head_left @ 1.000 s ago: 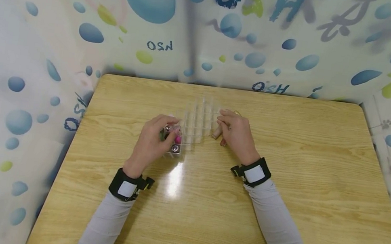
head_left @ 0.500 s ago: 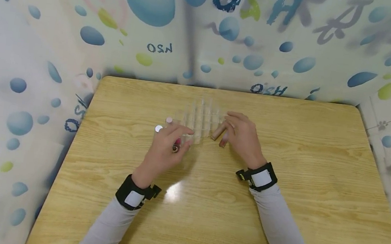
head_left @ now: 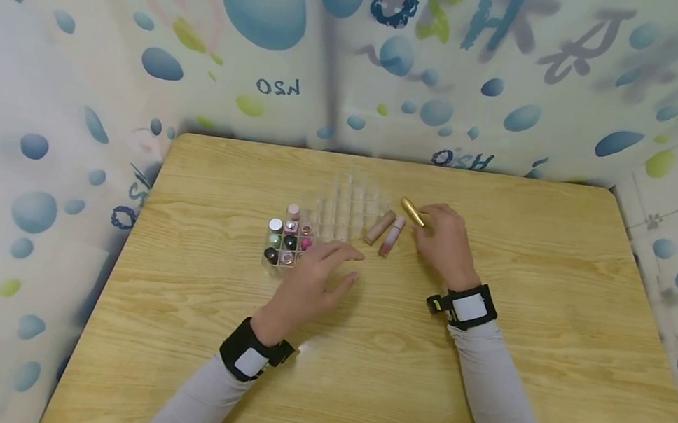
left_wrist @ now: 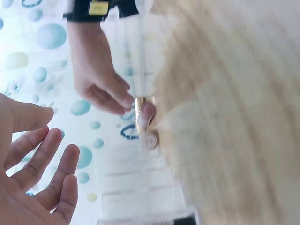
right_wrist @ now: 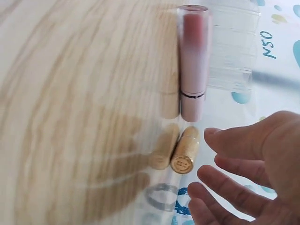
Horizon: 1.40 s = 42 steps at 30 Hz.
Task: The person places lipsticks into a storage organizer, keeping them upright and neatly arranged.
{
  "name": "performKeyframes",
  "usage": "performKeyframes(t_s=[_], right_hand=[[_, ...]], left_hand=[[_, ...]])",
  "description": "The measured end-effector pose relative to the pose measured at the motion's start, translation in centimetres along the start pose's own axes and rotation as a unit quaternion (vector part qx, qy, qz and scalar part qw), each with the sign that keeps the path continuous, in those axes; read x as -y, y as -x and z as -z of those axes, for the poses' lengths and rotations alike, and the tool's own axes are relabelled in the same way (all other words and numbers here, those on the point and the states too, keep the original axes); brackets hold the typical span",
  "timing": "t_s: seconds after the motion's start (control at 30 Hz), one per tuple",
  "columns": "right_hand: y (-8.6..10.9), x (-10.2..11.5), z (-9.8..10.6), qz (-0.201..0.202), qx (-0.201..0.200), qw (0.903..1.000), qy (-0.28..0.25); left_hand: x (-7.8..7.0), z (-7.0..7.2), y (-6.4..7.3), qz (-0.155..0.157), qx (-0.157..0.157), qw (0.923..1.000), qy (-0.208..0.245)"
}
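Observation:
My left hand (head_left: 314, 279) hovers beside the filled part of a clear divided organizer (head_left: 345, 216), fingers spread and holding nothing. Small bottles and tubes with white, black, green and pink tops (head_left: 290, 241) stand in its near left compartments; the hand hides some. To the right, my right hand (head_left: 447, 246) has its fingertips by a gold lipstick tube (head_left: 412, 211) lying on the table. In the right wrist view, a gap shows between those fingers and the gold tube (right_wrist: 186, 150). A clear-and-pink lip gloss tube (head_left: 392, 236) and a mauve tube (head_left: 379, 227) lie between the hands.
The wooden table (head_left: 356, 383) reaches back to a wall (head_left: 344, 64) printed with blue and green drops. The organizer's transparent empty cells rise close to the lying tubes. Black straps with small cameras (head_left: 467, 306) circle both wrists.
My left hand has left the filled compartments, moving right and nearer to me, uncovering the bottles. My right hand has drawn right, off the mauve and pink tubes, exposing the gold one.

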State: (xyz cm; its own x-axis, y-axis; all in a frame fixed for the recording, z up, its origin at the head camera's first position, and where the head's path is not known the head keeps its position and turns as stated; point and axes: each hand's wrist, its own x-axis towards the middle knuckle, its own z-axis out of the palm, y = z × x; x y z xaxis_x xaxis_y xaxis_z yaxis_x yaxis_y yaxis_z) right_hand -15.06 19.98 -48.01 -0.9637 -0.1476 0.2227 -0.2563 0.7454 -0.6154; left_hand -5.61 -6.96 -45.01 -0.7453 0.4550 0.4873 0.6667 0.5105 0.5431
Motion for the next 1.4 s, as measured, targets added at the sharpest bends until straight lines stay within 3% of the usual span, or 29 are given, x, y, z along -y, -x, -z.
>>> performKeyframes(t_s=[0.3, 0.67, 1.03, 1.23, 1.4], right_hand=[[-0.3, 0.1, -0.4, -0.043, 0.021, 0.9988, -0.007], [0.0, -0.5, 0.1, -0.056, 0.015, 0.9983, 0.006], [2.4, 2.4, 2.0, 0.003, 0.015, 0.9998, 0.013], [3.8, 3.5, 2.6, 0.029, 0.046, 0.9985, 0.010], [5.0, 4.5, 3.0, 0.050, 0.079, 0.9956, -0.009]], left_hand=[[-1.2, -2.5, 0.8, -0.020, 0.030, 0.9993, -0.013], [-0.9, -4.0, 1.1, 0.050, 0.069, 0.9956, 0.041], [-0.5, -4.0, 0.6, 0.100, 0.062, 0.9879, 0.101], [-0.5, -4.1, 0.5, 0.129, 0.075, 0.9815, 0.120], [-0.6, -3.9, 0.3, 0.173, 0.088, 0.9708, 0.141]])
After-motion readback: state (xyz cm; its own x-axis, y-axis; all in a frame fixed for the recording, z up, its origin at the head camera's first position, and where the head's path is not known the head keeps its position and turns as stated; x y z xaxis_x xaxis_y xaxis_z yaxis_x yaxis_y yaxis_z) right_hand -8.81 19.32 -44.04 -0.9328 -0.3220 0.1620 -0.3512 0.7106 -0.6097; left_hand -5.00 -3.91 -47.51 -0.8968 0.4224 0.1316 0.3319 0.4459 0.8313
